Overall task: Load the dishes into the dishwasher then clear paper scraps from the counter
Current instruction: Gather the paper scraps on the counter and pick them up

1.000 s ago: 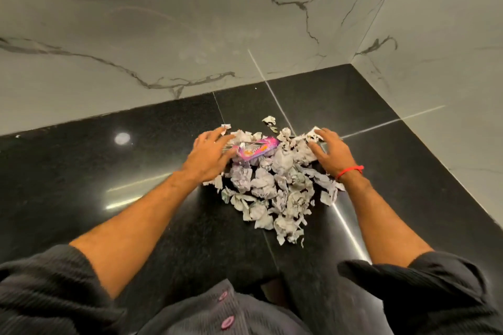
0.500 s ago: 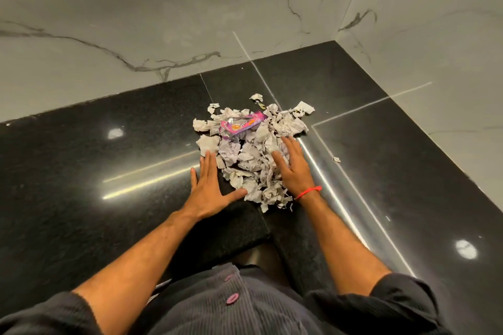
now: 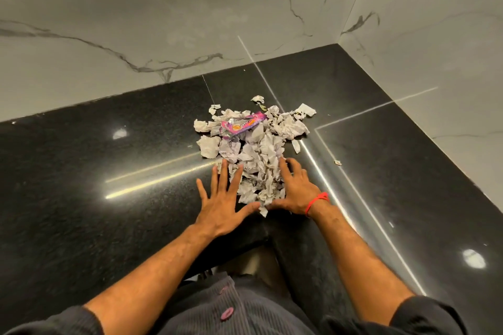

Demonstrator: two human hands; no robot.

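— What are the hands doing?

— The left hand (image 3: pixel 221 207) lies flat, fingers spread, holding nothing. The right hand (image 3: pixel 295 190) rests loosely bent on the near end of the heap of crumpled grey paper scraps (image 3: pixel 254 155), gripping none that I can see.

— Much left?

— All of it, I'd say: the heap sits on the polished black stone counter (image 3: pixel 81 198). No dishwasher in sight.

— Anything else?

— A pink-and-purple foil wrapper (image 3: pixel 243 124) on top, one stray grey scrap (image 3: pixel 337 162) apart at right, marble-look walls (image 3: pixel 136 22) behind.
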